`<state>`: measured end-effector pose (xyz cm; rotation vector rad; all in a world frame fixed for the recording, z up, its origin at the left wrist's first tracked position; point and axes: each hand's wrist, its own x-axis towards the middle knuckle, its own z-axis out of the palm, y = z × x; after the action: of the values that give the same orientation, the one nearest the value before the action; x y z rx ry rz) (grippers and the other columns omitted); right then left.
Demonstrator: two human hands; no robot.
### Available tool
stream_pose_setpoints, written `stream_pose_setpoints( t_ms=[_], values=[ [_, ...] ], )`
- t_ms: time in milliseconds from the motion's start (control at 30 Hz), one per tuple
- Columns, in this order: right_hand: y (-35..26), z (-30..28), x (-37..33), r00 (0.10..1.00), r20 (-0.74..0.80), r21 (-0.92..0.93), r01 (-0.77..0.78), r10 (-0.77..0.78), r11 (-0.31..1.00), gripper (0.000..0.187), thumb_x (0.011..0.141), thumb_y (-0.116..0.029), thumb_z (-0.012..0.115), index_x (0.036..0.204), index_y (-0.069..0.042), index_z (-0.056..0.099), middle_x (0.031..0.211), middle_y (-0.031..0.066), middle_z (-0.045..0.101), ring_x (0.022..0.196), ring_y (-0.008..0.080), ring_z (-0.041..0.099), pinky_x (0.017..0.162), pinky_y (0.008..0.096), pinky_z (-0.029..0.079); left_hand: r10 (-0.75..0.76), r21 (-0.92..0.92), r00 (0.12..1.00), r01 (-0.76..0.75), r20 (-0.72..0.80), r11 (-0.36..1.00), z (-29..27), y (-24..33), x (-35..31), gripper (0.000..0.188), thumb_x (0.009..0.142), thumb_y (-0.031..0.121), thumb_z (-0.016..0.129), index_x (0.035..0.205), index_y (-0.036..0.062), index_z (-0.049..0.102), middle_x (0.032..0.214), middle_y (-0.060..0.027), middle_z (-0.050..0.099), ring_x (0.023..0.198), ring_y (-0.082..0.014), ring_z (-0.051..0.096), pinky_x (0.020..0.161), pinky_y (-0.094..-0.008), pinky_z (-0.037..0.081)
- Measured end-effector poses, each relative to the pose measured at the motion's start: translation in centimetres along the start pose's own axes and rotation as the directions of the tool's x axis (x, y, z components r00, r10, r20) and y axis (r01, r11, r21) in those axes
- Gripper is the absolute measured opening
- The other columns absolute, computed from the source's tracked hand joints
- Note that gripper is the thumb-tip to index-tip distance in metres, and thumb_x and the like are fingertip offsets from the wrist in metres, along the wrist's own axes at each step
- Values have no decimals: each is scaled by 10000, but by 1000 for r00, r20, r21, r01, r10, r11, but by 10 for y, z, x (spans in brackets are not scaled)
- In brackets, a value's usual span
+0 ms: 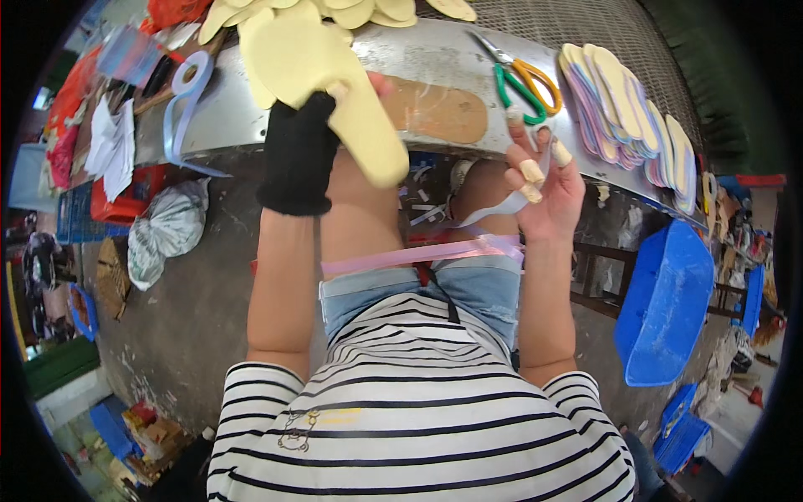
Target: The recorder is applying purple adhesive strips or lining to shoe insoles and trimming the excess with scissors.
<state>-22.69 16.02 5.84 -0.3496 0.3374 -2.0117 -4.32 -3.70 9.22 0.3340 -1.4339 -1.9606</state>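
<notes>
My left hand (303, 155), in a black glove with bare fingertips, grips a pale yellow insole (368, 130) over the near edge of the metal bench. Its narrow end points down toward my lap; another insole's edge shows behind it. My right hand (548, 192) is raised palm up at the bench edge, with tan wraps on several fingertips. A pale lavender ribbon (500, 207) runs between its bent fingers and hangs toward my thighs. A brown insole-shaped template (447, 113) lies on the bench between my hands. Across my thighs stretches a pink ribbon (393, 258).
Scissors with green and orange handles (527, 84) lie beyond my right hand. Stacked insoles (615, 105) line the bench's right side, and more yellow insoles (368, 12) pile at the back. A ribbon roll (192, 74) sits at left. A blue tub (669, 305) stands at right.
</notes>
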Motion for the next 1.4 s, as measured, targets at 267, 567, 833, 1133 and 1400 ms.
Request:
stream_pose_setpoints(
  t_ms=[267, 567, 833, 1133, 1400],
  values=[
    [5, 13, -2, 985, 168, 263, -85, 41, 961, 276, 893, -153, 445, 1038, 48, 566, 1264, 162, 374, 725, 109, 400, 485, 199, 392, -170, -27, 983, 172, 64, 985, 47, -12, -20, 422, 743, 57, 643, 1130, -19, 492, 914, -146, 625, 828, -251, 640, 724, -334, 524],
    [11, 16, -3, 987, 152, 451, -120, 56, 884, 232, 910, -169, 429, 1010, 11, 535, 1322, 178, 381, 1061, 208, 474, 707, 274, 459, 415, 810, 910, -258, 20, 526, 12, -48, 76, 473, 616, 198, 758, 994, 17, 539, 845, -137, 619, 763, -258, 623, 666, -361, 497],
    [15, 13, 0, 995, 33, 515, -98, 95, 851, 247, 906, -149, 426, 1019, 29, 555, 1236, 185, 477, 1154, 235, 464, 752, 298, 473, 200, 587, 963, -270, 183, 764, 89, -11, -1, 239, 689, 82, 697, 914, 55, 621, 807, -55, 588, 701, -161, 584, 636, -260, 465],
    [29, 7, -2, 994, 33, 555, -104, 103, 825, 294, 901, -130, 408, 1071, 75, 534, 1193, 189, 478, 1094, 295, 490, 799, 336, 520, 139, 568, 987, -162, 84, 807, 91, -16, -5, 146, 745, 64, 674, 860, 27, 592, 761, -57, 592, 684, -129, 582, 630, -244, 462],
    [28, 23, -14, 986, -103, 391, -79, 129, 917, 257, 926, -197, 407, 1049, -3, 522, 1025, 169, 567, 984, 270, 577, 573, 219, 541, 148, 456, 918, -317, 368, 832, 93, -8, -18, 172, 777, -39, 585, 938, 22, 572, 912, -55, 573, 811, -113, 549, 697, -245, 443]
  ],
)
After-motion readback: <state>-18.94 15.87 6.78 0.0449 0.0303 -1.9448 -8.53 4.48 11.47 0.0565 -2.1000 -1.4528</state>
